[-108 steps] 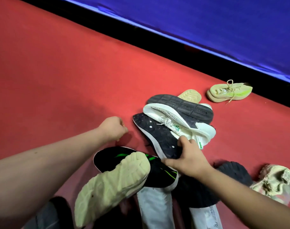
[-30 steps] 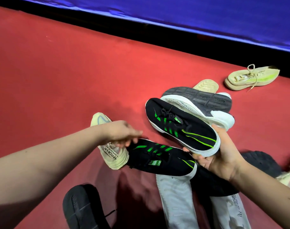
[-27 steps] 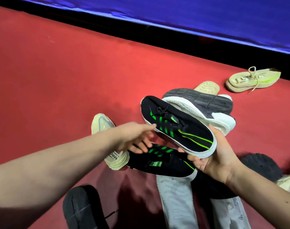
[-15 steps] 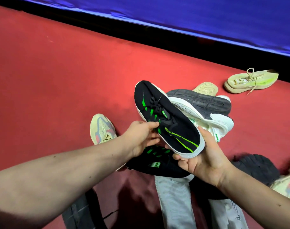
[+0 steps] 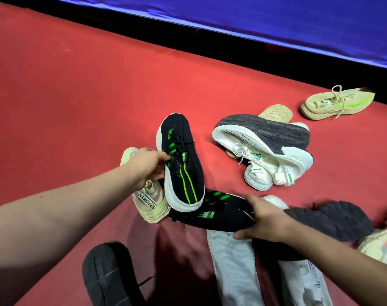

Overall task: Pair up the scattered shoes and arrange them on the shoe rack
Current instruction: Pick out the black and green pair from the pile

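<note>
My left hand grips a black shoe with green stripes by its side, toe pointing away, lifted above the red carpet. Its matching black and green shoe lies on the carpet below, and my right hand closes around its heel end. A cream shoe with printed lettering lies under my left hand. No shoe rack is in view.
A white pair lies stacked sole-up at centre right, a beige sole behind it, and a yellow-green sneaker near the dark wall base. Dark soles, white soles and a cream knit shoe crowd the bottom.
The lifted black and green shoe passed from my right hand to my left and swung left. My right hand dropped onto the second black and green shoe on the carpet.
</note>
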The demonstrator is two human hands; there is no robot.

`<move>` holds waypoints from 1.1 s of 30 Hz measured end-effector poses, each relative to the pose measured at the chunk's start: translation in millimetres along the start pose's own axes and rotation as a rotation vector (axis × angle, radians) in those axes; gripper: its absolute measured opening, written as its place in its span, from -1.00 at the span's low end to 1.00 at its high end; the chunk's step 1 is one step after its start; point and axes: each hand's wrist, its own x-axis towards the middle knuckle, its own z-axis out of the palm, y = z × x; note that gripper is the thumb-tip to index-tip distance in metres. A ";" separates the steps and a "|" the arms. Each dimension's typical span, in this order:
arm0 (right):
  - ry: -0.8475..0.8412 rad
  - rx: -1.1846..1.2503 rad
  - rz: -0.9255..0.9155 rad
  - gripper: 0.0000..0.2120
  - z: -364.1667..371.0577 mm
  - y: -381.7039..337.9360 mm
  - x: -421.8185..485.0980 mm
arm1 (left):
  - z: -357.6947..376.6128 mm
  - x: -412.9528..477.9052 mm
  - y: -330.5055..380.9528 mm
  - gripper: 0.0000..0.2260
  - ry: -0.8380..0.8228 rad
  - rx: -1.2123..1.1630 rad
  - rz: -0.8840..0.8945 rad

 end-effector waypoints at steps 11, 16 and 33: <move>0.019 0.761 0.068 -0.27 -12.9 -10.2 0.1 | -9.4 4.6 -0.5 -0.90 -0.022 0.071 0.020; -0.143 0.792 0.184 -0.54 -7.4 -7.7 -2.2 | -10.5 5.4 -1.5 -0.87 -0.034 0.100 0.031; -0.096 1.167 0.010 -0.23 -48.6 64.0 -16.4 | -16.5 1.7 2.1 -0.86 -0.141 0.080 0.052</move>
